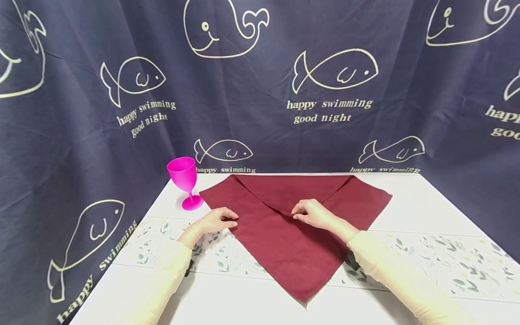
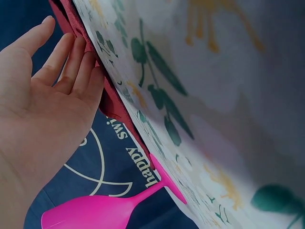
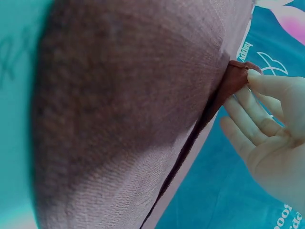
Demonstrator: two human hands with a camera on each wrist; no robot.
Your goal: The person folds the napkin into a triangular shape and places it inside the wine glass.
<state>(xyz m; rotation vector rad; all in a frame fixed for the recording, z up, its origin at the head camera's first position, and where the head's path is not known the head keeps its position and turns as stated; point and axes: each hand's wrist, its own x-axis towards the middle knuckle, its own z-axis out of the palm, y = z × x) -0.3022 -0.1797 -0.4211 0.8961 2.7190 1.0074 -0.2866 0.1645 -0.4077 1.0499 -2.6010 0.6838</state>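
A dark red cloth napkin (image 1: 284, 253) lies on the table with one corner toward me and its far part folded over toward the middle. My right hand (image 1: 314, 214) pinches the tip of the folded flap between thumb and fingers; in the right wrist view that cloth tip (image 3: 236, 78) is lifted a little off the layer below. At the napkin's left edge is my left hand (image 1: 217, 220), fingers loosely extended and holding nothing. In the left wrist view its fingers (image 2: 71, 67) are beside the cloth edge; whether they touch it I cannot tell.
A bright pink plastic goblet (image 1: 184, 176) stands upright at the table's back left, close to the napkin's left corner. The white table (image 1: 406, 271) has a leaf-patterned band across it. A dark blue curtain (image 1: 260, 90) with fish drawings hangs behind and on both sides.
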